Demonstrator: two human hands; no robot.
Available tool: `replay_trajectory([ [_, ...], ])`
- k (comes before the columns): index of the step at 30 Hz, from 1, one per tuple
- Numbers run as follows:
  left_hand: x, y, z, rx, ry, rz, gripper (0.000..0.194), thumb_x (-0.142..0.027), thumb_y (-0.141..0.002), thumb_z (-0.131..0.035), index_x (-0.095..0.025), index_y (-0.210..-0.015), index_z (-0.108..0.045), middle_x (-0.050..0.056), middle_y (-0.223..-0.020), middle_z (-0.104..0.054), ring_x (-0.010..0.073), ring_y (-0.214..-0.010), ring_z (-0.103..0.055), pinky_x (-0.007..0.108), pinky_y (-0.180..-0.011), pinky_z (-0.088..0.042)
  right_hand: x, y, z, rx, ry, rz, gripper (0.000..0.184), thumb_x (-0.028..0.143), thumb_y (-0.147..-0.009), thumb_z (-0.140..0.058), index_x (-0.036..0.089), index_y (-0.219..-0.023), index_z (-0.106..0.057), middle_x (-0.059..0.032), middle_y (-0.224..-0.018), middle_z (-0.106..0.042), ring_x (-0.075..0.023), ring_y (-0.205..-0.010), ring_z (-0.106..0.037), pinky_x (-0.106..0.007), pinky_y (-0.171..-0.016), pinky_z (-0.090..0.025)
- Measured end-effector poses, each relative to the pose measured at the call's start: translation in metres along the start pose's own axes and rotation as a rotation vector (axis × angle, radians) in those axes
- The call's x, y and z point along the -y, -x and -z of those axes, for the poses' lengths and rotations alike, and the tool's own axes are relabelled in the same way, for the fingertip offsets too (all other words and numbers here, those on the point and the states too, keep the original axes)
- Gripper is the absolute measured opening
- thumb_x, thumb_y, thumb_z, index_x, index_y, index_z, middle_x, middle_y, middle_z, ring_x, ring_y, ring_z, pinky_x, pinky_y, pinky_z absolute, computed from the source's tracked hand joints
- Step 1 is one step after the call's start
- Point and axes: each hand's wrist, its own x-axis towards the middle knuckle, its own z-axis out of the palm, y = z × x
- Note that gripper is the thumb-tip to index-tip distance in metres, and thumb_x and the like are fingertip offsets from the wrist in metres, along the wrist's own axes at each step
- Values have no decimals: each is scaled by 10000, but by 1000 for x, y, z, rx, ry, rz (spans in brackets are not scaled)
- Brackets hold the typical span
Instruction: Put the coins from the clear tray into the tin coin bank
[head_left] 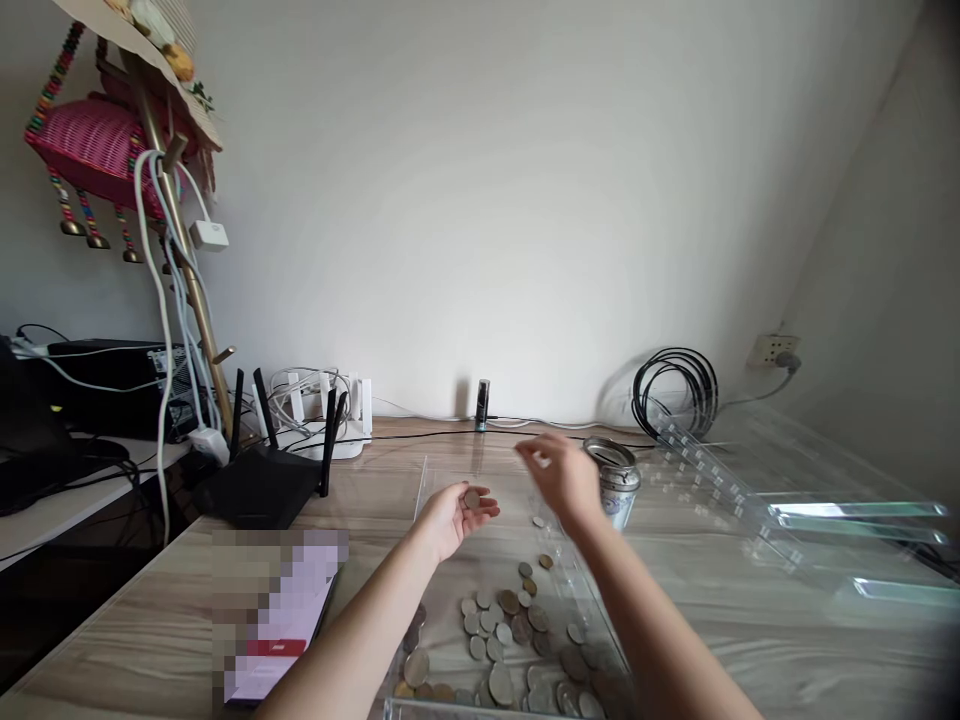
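My left hand [454, 522] is palm up above a clear plastic tray [420, 490], fingers a little curled around a coin [472, 498]. To its right my right hand [566, 482] is raised with thumb and fingertips pinched together; whatever may be between them is too small to make out. Several silver and brown coins [501, 684] lie loose in the tray, mostly toward its near end. A single silver coin [538, 522] shows below my right hand. Just beyond my right wrist stands a patterned coin tin [621, 500] with a slot in its lid, partly hidden by the hand.
At left are a phone-like device [289, 620] with a blurred screen, a black router [262, 485] and a white router [337, 440]. A small dark bottle [482, 405] stands by the wall. Coiled black cable [675, 390] and clear plastic panels [750, 510] occupy the right.
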Motion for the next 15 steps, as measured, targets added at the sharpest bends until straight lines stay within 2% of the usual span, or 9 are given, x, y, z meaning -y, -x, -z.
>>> replay_trajectory([
  [2, -1, 0, 0, -17, 29, 21, 203, -195, -769, -359, -66, -812, -510, 121, -751, -609, 163, -731, -600, 199, -589, -462, -28, -9, 17, -163, 155, -134, 269, 399, -717, -422, 224, -718, -626, -26, -736, -596, -149, -726, -494, -232, -571, -323],
  [3, -1, 0, 0, -21, 39, 28, 202, -190, -768, -350, -67, -816, -504, 128, -768, -608, 168, -741, -599, 208, -602, -465, -44, -13, 24, -194, 221, -211, 273, 411, -696, -439, 218, -709, -632, -39, -717, -596, -167, -732, -493, -244, -561, -320],
  [4, -1, -1, 0, -25, 46, 34, 204, -193, -768, -346, -68, -820, -499, 136, -784, -606, 172, -748, -599, 217, -612, -468, -60, -16, 29, -167, 262, -288, 267, 415, -667, -465, 213, -683, -638, -48, -683, -595, -179, -712, -496, -253, -549, -319],
  [6, 0, -2, 0, -30, 52, 48, 212, -212, -768, -347, -71, -827, -493, 147, -813, -602, 181, -756, -598, 236, -626, -471, -85, -19, 35, -16, 257, -418, 249, 412, -621, -502, 211, -654, -646, -47, -613, -590, -178, -629, -499, -263, -521, -317],
  [8, 0, -3, 0, -32, 50, 58, 212, -218, -767, -348, -75, -831, -492, 151, -834, -598, 184, -758, -597, 254, -638, -471, -99, -20, 36, 96, 220, -477, 245, 408, -610, -507, 215, -661, -650, -39, -587, -592, -174, -583, -499, -272, -518, -325],
  [9, 1, -3, 0, -31, 49, 63, 210, -217, -767, -349, -78, -833, -492, 150, -843, -596, 184, -760, -596, 261, -643, -471, -101, -20, 35, 94, 220, -471, 251, 408, -617, -499, 217, -678, -651, -39, -602, -599, -182, -598, -505, -283, -536, -335],
  [11, 1, -3, 0, -35, 54, 69, 208, -214, -767, -350, -79, -836, -492, 147, -850, -593, 184, -764, -594, 274, -654, -468, -93, -19, 31, -33, 249, -385, 275, 394, -654, -465, 209, -741, -648, -50, -693, -617, -210, -697, -513, -317, -611, -352],
  [13, 0, -2, 1, -30, 79, 62, 216, -225, -766, -360, -74, -843, -494, 146, -862, -585, 189, -786, -586, 287, -677, -461, -73, -18, 25, -184, 226, -232, 298, 354, -703, -420, 178, -811, -634, -68, -800, -615, -216, -788, -502, -333, -697, -350],
  [15, -2, -1, 1, 2, 124, 45, 244, -264, -768, -373, -70, -850, -496, 147, -884, -573, 200, -820, -572, 305, -707, -450, -45, -13, 15, -198, 107, -79, 304, 310, -741, -383, 154, -867, -612, -74, -853, -601, -182, -790, -504, -298, -725, -356],
])
